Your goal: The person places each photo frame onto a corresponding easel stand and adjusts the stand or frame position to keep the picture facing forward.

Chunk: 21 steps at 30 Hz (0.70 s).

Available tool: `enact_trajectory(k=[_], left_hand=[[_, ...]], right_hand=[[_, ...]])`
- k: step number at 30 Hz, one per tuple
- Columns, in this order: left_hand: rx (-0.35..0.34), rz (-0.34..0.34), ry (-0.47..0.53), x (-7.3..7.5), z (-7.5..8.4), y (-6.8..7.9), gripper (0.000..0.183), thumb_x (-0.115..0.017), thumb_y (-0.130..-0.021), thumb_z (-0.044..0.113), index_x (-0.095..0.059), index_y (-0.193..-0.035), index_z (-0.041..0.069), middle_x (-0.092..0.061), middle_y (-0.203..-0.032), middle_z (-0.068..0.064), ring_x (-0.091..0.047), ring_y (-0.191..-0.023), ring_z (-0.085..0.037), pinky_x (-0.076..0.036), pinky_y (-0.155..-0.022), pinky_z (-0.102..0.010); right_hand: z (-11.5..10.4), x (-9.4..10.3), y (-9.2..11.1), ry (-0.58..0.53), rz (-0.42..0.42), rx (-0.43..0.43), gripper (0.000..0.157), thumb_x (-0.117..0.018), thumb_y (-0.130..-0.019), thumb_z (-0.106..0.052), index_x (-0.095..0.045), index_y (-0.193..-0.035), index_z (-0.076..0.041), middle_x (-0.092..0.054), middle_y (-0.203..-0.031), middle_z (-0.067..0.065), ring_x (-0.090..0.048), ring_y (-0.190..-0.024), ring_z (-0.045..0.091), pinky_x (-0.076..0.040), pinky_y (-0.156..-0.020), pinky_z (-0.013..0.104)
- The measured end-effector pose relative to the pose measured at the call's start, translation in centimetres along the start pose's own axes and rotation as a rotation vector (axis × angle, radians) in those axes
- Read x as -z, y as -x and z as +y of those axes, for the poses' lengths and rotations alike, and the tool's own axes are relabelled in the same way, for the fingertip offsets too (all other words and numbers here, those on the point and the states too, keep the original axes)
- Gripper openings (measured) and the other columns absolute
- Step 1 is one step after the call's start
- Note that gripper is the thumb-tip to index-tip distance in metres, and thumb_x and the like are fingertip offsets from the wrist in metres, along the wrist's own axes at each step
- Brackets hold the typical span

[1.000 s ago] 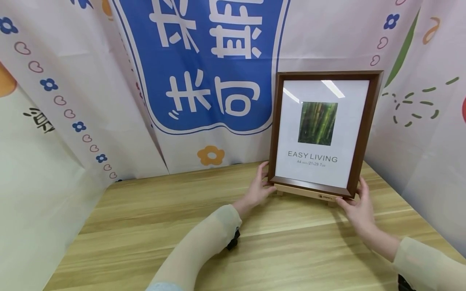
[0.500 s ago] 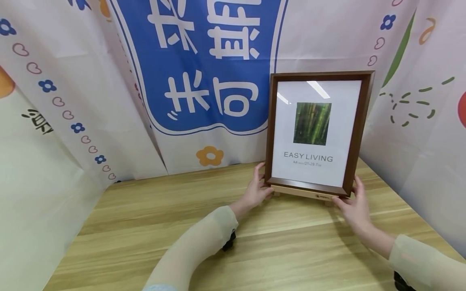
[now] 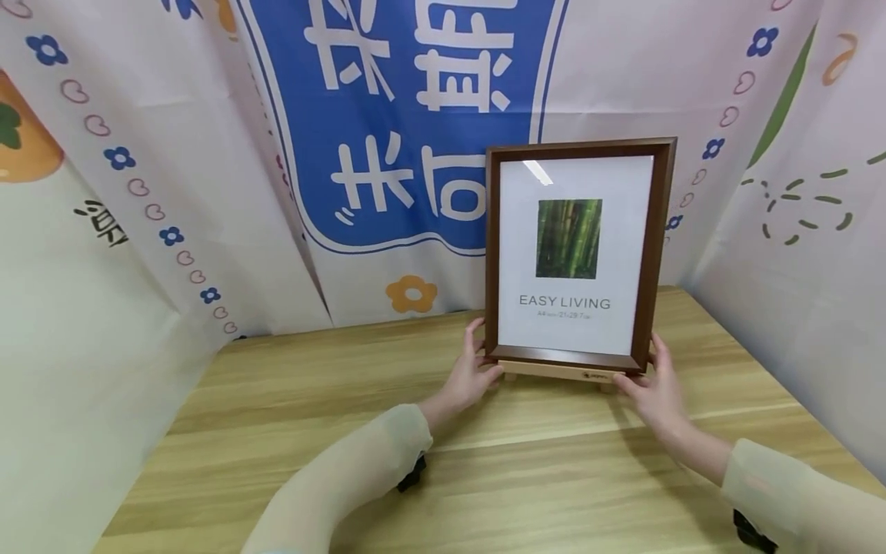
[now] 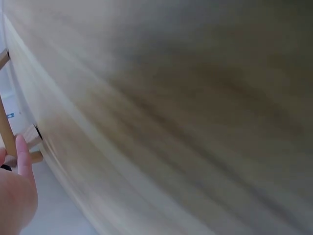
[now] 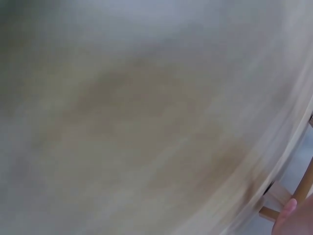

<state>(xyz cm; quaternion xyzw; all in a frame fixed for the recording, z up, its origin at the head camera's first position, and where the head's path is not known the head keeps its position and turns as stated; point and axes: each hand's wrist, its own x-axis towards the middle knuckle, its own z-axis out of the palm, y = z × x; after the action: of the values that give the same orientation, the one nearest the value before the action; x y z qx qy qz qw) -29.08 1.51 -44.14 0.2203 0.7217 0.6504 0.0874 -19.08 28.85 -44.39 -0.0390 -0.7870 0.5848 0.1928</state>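
Observation:
A brown picture frame (image 3: 554, 327) with a bamboo picture and the words "EASY LIVING" leans upright on a small wooden easel (image 3: 547, 370) in the head view. My left hand (image 3: 469, 378) grips the left end of the easel's ledge, thumb in front and fingers behind at the frame's lower corner. At the right end, my right hand (image 3: 656, 394) holds the ledge the same way, with its fingertips partly hidden by the frame. The left wrist view catches the easel's wooden bar (image 4: 7, 128) beside my thumb. Easel parts (image 5: 304, 181) also show at the right wrist view's corner.
The wood-grain table (image 3: 311, 408) runs under both forearms. A printed cloth backdrop (image 3: 388, 192) with blue lettering hangs close behind the frame. More cloth (image 3: 76, 331) walls off the left side, and another panel (image 3: 796, 292) the right.
Both hands have shifted the easel and frame to the left along the table, and the frame now faces more squarely forward. The grip stays the same. The head view has turned slightly left.

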Motion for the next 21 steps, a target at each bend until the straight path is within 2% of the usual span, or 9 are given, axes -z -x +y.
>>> enact_trajectory(k=[3, 8, 16, 21], left_hand=[[-0.013, 0.005, 0.001, 0.8, 0.8, 1.0, 0.089, -0.057, -0.077, -0.016, -0.012, -0.138, 0.030, -0.035, -0.127, -0.027, -0.050, -0.104, -0.038, -0.052, -0.067, -0.046], [-0.010, 0.026, -0.026, 1.9, 2.3, 2.8, 0.087, -0.056, -0.078, -0.017, -0.008, -0.140, 0.022, -0.030, -0.128, -0.032, -0.048, -0.105, -0.041, -0.051, -0.067, -0.049], [0.015, 0.096, -0.066, 3.7, 2.9, 5.0, 0.087, -0.057, -0.079, -0.015, -0.007, -0.140, 0.021, -0.036, -0.124, -0.028, -0.048, -0.104, -0.041, -0.051, -0.065, -0.049], [0.002, 0.129, -0.079, 4.7, 3.0, 6.3, 0.086, -0.056, -0.079, -0.015, -0.006, -0.140, 0.020, -0.038, -0.123, -0.029, -0.048, -0.103, -0.043, -0.051, -0.063, -0.051]], right_hand=[[-0.3, -0.7, -0.1, 0.010, -0.033, 0.006, 0.092, -0.060, -0.080, 0.009, 0.001, -0.144, -0.015, -0.027, -0.129, 0.033, -0.051, -0.096, 0.047, -0.051, -0.066, 0.020], [-0.7, -2.0, -0.5, 0.008, -0.078, -0.008, 0.092, -0.060, -0.082, 0.005, 0.004, -0.144, -0.016, -0.025, -0.131, 0.033, -0.050, -0.100, 0.048, -0.051, -0.069, 0.020], [-1.1, -4.2, -1.1, 0.003, -0.162, -0.015, 0.094, -0.062, -0.081, 0.001, 0.003, -0.144, -0.025, -0.023, -0.135, 0.029, -0.052, -0.098, 0.045, -0.051, -0.073, 0.025], [-1.3, -5.6, -1.1, -0.035, -0.197, -0.013, 0.095, -0.062, -0.081, 0.003, 0.002, -0.144, -0.026, -0.023, -0.136, 0.029, -0.052, -0.097, 0.045, -0.051, -0.074, 0.028]])
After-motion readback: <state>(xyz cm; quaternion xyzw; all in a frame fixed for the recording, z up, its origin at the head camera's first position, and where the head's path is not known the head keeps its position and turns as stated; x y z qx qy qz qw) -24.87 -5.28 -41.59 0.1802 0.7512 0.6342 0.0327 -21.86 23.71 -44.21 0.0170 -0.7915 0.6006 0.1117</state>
